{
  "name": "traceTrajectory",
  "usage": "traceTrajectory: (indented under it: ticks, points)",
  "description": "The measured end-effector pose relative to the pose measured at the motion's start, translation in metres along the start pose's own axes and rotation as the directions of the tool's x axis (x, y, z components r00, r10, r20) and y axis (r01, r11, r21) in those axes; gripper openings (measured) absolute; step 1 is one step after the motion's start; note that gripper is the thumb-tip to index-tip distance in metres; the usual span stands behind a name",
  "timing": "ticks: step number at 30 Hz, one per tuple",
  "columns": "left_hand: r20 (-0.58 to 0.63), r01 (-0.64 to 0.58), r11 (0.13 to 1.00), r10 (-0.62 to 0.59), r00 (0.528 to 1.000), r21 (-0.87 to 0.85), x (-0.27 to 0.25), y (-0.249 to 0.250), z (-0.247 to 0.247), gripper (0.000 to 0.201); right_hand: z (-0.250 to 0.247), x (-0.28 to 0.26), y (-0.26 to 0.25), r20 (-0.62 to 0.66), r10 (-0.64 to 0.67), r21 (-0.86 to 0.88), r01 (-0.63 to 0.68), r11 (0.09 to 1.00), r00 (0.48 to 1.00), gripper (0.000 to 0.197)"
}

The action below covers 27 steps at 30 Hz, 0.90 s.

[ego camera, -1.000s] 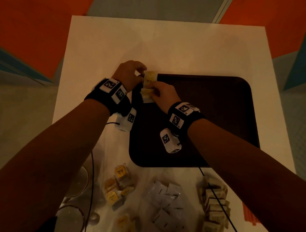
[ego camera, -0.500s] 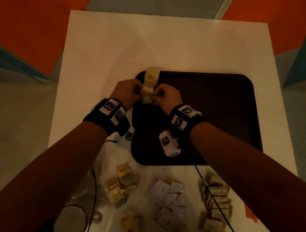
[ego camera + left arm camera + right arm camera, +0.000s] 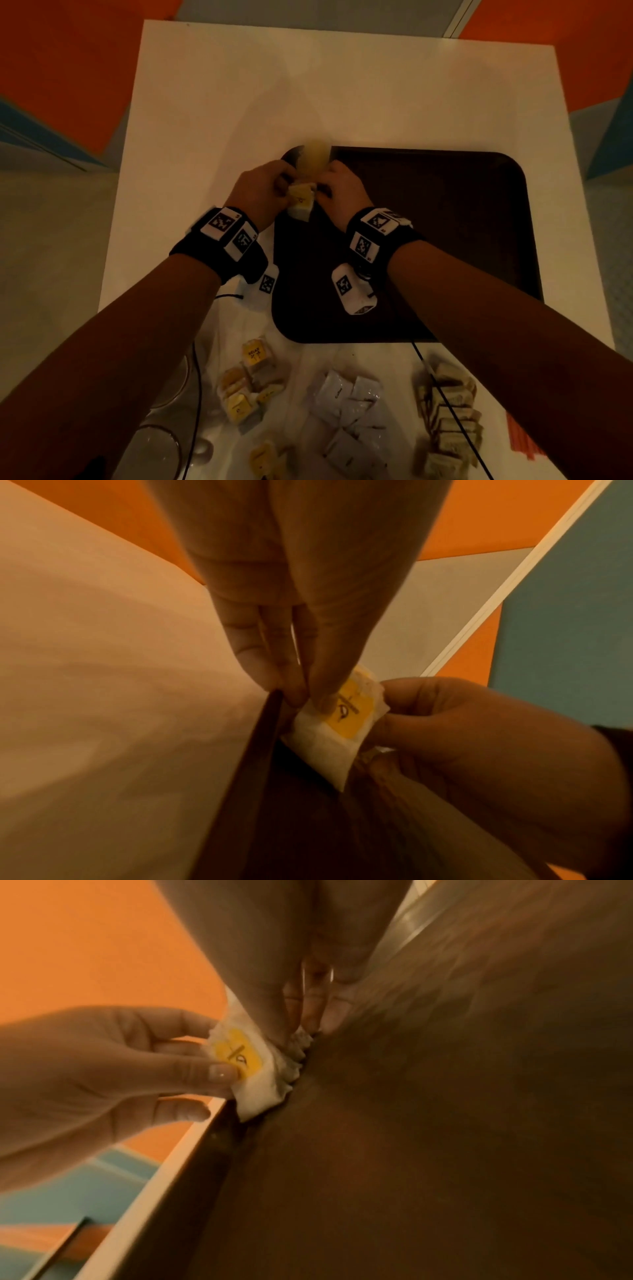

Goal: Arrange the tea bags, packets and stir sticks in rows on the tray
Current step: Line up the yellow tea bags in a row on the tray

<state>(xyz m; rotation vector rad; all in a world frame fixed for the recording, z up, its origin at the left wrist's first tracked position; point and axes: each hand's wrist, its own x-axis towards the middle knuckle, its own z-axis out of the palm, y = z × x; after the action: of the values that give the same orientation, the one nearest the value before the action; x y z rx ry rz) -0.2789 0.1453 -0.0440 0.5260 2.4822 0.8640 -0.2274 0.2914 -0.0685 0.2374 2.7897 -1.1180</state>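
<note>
While both hands meet over the far left corner of the dark brown tray (image 3: 445, 240), they share one yellow-labelled tea bag (image 3: 301, 202) between them. The left hand (image 3: 260, 190) pinches the bag's left edge with thumb and fingertips, and the right hand (image 3: 340, 192) pinches its right edge with the fingers curled in. In the left wrist view the tea bag (image 3: 337, 723) hangs tilted just above the tray's left rim, its white paper below the yellow label, and in the right wrist view the bag (image 3: 253, 1069) looks crumpled where the right fingers (image 3: 308, 1007) press it toward the tray floor. Whether it already touches the tray cannot be told. Just beyond the hands a second tea bag (image 3: 313, 159) lies blurred at the tray's far left corner. On the white table (image 3: 308, 85), near the person, lie a loose pile of yellow tea bags (image 3: 250, 383), a heap of white packets (image 3: 349, 418), a stack of tan packets (image 3: 448, 418) and red stir sticks (image 3: 519, 435) at the right edge.
</note>
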Motion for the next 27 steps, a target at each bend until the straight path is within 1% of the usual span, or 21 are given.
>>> traceTrajectory:
  ticks: [2,5,7,9,12,14,15,17,19,21,25,27]
  points:
    - [-0.003,0.02,0.999,-0.02,1.0,-0.03,0.0,-0.001,-0.001,0.036,0.0,0.002,0.0,-0.011,0.029,0.015,-0.029,0.999,1.0,0.023]
    - [0.024,0.04,0.997,-0.039,0.999,-0.07,-0.001,-0.002,-0.002,0.042,-0.002,0.002,-0.003,0.028,0.067,0.088,-0.069,0.994,0.997,0.028]
    - [0.028,0.05,0.996,-0.048,0.998,-0.074,-0.001,-0.001,-0.001,0.046,-0.003,0.002,-0.004,0.025,0.074,0.104,-0.076,0.992,0.997,0.03]
    - [0.022,0.044,0.997,-0.043,0.999,-0.065,-0.002,-0.001,-0.001,0.05,-0.002,0.001,-0.003,-0.022,0.128,0.17,-0.123,0.978,0.991,0.025]
    - [0.002,0.035,0.996,-0.035,0.999,-0.087,-0.001,-0.001,0.0,0.061,-0.001,-0.001,-0.001,-0.125,0.256,0.32,-0.205,0.925,0.959,0.016]
    - [-0.011,0.035,0.992,-0.036,0.999,-0.124,-0.001,-0.003,0.001,0.065,-0.003,-0.003,0.004,-0.204,0.289,0.316,-0.217,0.924,0.935,0.015]
    - [-0.011,0.033,0.989,-0.035,0.999,-0.144,-0.001,-0.004,0.001,0.064,-0.004,-0.004,0.006,-0.23,0.287,0.305,-0.212,0.929,0.93,0.012]
    - [0.001,0.034,0.985,-0.034,0.999,-0.168,-0.001,-0.006,0.001,0.061,-0.005,-0.002,0.011,-0.225,0.26,0.288,-0.191,0.938,0.939,0.01]
    - [0.003,0.043,0.984,-0.043,0.999,-0.171,0.0,-0.007,0.0,0.058,-0.002,0.001,0.012,-0.156,0.213,0.258,-0.169,0.951,0.964,0.025]
    - [-0.022,0.058,0.981,-0.063,0.998,-0.187,0.003,-0.007,0.0,0.052,0.001,0.006,0.008,-0.084,0.185,0.258,-0.158,0.953,0.979,0.04]
    - [-0.06,0.063,0.98,-0.075,0.995,-0.189,0.006,-0.009,0.001,0.041,0.005,0.01,0.001,-0.036,0.15,0.267,-0.135,0.954,0.988,0.046]
    - [-0.069,0.064,0.981,-0.078,0.995,-0.185,0.007,-0.01,0.001,0.04,0.005,0.009,0.001,-0.055,0.144,0.239,-0.127,0.963,0.988,0.044]
